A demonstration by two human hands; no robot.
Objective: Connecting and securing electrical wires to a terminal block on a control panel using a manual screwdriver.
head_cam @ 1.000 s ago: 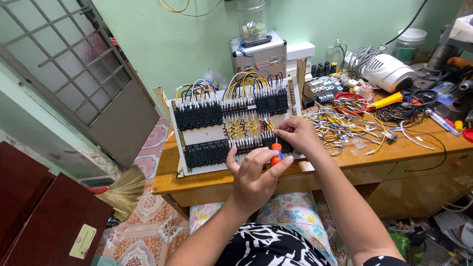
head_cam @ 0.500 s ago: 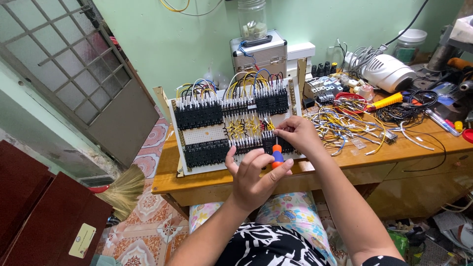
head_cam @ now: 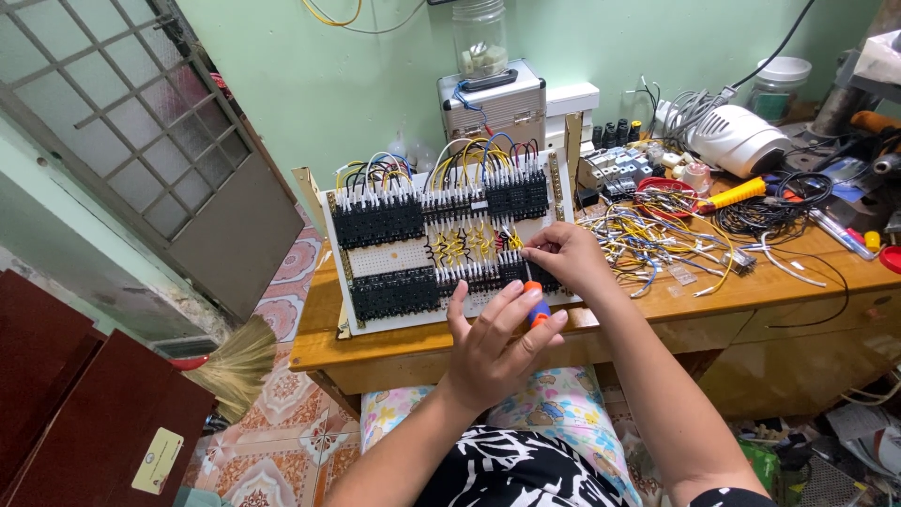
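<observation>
While tilted on the wooden desk (head_cam: pixel 751 291), white panel board (head_cam: pixel 399 258) carries black relay blocks and looped wires; left hand (head_cam: pixel 497 343) is clamped on small orange-blue screwdriver (head_cam: pixel 535 305), right hand (head_cam: pixel 568 258) pinches at a terminal. Loose wire pile (head_cam: pixel 657 235) lies beside; clear jar (head_cam: pixel 481 38) holds small pieces; green wall behind.

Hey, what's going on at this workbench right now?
A person seated at a wooden bench is working on a white wiring panel propped at a tilt and fitted with rows of black terminal blocks and coloured wires. The left hand grips a screwdriver with an orange and blue handle, its tip at the lower row of blocks. The right hand pinches a wire at the panel. Loose wire offcuts lie to the right.
</observation>
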